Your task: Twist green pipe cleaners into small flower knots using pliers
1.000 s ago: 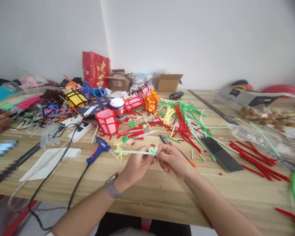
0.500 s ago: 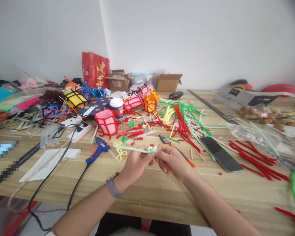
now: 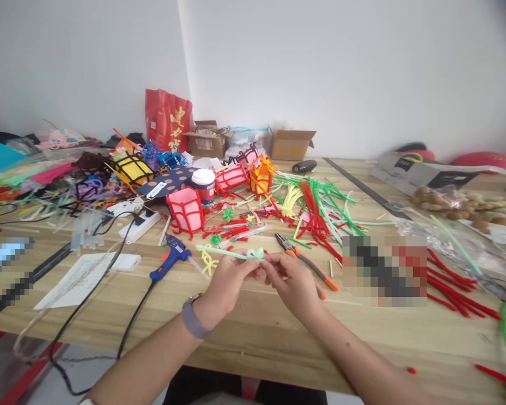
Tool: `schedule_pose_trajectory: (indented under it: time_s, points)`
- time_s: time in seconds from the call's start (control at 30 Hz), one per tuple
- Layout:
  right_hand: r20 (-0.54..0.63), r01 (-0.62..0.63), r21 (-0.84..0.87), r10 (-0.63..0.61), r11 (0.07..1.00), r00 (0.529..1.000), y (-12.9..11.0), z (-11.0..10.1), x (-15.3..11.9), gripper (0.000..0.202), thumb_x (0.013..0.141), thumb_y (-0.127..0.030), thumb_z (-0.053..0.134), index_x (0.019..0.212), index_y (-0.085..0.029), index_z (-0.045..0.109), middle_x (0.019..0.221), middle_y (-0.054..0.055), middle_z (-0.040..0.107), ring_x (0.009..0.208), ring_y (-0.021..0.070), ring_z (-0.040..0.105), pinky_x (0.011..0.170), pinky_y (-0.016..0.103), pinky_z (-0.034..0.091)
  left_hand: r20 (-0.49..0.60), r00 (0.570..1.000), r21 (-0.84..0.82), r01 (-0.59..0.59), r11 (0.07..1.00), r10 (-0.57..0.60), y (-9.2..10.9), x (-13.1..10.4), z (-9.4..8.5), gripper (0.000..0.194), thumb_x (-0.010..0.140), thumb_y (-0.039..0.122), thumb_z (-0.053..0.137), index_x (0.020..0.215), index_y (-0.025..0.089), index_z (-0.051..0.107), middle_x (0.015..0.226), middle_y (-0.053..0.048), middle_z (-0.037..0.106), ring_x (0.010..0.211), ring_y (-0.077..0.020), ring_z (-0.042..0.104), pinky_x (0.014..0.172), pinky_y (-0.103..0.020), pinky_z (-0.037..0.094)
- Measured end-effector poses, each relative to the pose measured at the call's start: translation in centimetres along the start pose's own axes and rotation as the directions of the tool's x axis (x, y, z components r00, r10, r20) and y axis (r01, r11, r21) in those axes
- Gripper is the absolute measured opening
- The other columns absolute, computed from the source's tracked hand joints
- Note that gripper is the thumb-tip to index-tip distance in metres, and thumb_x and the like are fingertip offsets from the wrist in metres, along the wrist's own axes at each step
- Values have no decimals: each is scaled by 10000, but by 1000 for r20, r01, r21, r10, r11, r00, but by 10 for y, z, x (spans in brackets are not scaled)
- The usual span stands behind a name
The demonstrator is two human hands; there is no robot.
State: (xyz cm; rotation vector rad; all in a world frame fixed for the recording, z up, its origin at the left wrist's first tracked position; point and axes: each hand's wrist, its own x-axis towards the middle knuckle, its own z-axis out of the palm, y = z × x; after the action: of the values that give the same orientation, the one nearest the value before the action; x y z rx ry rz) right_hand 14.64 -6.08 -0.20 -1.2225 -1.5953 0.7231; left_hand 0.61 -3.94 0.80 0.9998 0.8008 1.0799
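Observation:
A light green pipe cleaner (image 3: 255, 253), curled into small loops at one end, is pinched between both hands above the table. My left hand (image 3: 231, 281) grips it near the loops, and its straight tail sticks out to the left. On the right side of the loops, the fingertips of my right hand (image 3: 293, 279) are closed on the same piece. Just beyond the left fingers lie yellow looped pipe cleaners (image 3: 209, 262). Pliers with orange and grey handles (image 3: 306, 261) rest behind my right hand. A blue glue gun (image 3: 171, 256) lies to the left.
A red and pink lantern (image 3: 185, 210) stands near a lidded paper cup (image 3: 203, 185). Red pipe cleaners (image 3: 455, 287) lie at the right, with green ones (image 3: 329, 194) further back. A black cord (image 3: 88, 287) crosses the left side. A power strip (image 3: 140, 226) sits behind it.
Both hands have shifted slightly left, still pinching the green pipe cleaner. Its loops look more spread and stand a bit higher, and the right hand has turned slightly. More of the pliers shows.

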Motion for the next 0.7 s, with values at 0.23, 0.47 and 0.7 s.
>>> schedule_pose_trajectory:
  time_s: [0.23,0.47,0.7]
  points:
    - [-74,39,-22,-40,999,996,2,6,-6,217,842,-424,593,739,-233,603,669,30,638,558,158,600,526,269,476,46,996,-143,81,986,-76,1,-1,0,170,612,288,727,622,148,630,623,0,577,594,-100,502,616,-250,440]
    - [-55,20,-18,-21,1000,998,-4,4,-6,220,853,-429,575,768,-229,612,684,31,660,558,160,628,534,272,489,39,998,0,-44,999,44,-9,1,-6,253,690,366,717,646,134,628,612,-4,586,609,-109,517,617,-248,431]
    - [-7,-89,123,90,988,996,-8,4,-3,309,828,-520,564,776,-216,585,699,39,675,514,139,602,498,262,491,43,989,172,-150,974,144,-7,-1,-6,255,740,396,676,711,146,637,682,-11,637,666,-137,577,634,-248,455]
